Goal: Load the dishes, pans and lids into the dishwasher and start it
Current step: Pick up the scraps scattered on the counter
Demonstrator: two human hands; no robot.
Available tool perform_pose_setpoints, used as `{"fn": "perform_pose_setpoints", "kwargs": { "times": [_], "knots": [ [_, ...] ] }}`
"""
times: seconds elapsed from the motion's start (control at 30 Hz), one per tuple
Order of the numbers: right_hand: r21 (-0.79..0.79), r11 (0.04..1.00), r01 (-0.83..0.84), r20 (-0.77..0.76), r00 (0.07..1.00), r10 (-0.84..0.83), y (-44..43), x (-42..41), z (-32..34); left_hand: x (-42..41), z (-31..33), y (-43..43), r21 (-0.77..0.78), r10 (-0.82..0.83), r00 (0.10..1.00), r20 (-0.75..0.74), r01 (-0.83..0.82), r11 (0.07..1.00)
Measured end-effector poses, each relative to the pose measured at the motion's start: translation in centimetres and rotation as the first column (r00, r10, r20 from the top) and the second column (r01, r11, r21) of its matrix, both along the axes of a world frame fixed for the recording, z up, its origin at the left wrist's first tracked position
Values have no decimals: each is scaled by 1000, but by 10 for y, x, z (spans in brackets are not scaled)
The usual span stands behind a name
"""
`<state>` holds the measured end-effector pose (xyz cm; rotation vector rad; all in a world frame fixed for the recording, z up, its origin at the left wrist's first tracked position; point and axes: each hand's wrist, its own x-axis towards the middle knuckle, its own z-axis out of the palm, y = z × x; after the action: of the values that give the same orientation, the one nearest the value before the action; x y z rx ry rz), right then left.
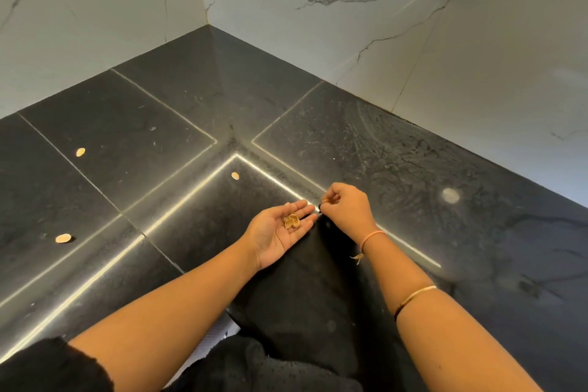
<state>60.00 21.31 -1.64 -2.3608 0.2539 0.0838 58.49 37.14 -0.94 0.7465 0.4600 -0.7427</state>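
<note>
**Counter corner: shell litter in hand, no dishes in sight**

Dark stone countertop [413, 169] runs into a corner of marble wall [318, 41]. The left hand [280, 232] lies palm up, fingers straight and relaxed; it serves as a tray for curled shell pieces [292, 220], held level so they don't spill, I judge. The right hand [346, 207] sits just right of the left fingertips; thumb and forefinger pinch a small scrap [325, 200], too small to name for sure, and near the palm, probably so it can be dropped in.

Pale shell halves [235, 175] lie loose on the stone: one just beyond the hands, two well off to the left.

No dish, pan, lid or dishwasher is in view, so their pointing and long axis cannot be told. This reads as counter clearing, with no loading to be seen.
</note>
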Motion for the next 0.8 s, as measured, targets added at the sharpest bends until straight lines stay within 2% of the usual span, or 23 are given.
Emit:
{"fn": "perform_pose_setpoints", "kwargs": {
  "times": [0.1,0.2,0.37,0.47,0.57,0.67,0.73,0.8],
  "knots": [
    [144,990,-3,39,999,-3,11,-17,14,-5,-2,2,-17,19,1000,12,-19,1000],
    [244,966,-81,74,995,65,27,-35,24,-13,-1,4,-42,37,999,34,-36,998],
    [37,956,-292,100,953,287,44,-49,23,-27,-2,9,-50,90,996,-2,-90,995],
    [20,929,-370,86,926,367,49,-55,21,-36,-2,12,-53,141,990,-29,-142,988],
    [46,927,-373,168,918,361,53,-56,22,-45,1,17,-64,204,978,-38,-206,976],
    [77,936,-344,266,912,313,61,-44,27,-52,1,30,-68,335,939,-76,-340,938],
    [17,936,-352,291,897,332,70,-27,28,-55,2,43,-51,404,911,-86,-409,911],
    [-53,920,-389,236,890,390,87,-7,27,-56,4,61,-21,444,892,-82,-447,894]
  ]
}}
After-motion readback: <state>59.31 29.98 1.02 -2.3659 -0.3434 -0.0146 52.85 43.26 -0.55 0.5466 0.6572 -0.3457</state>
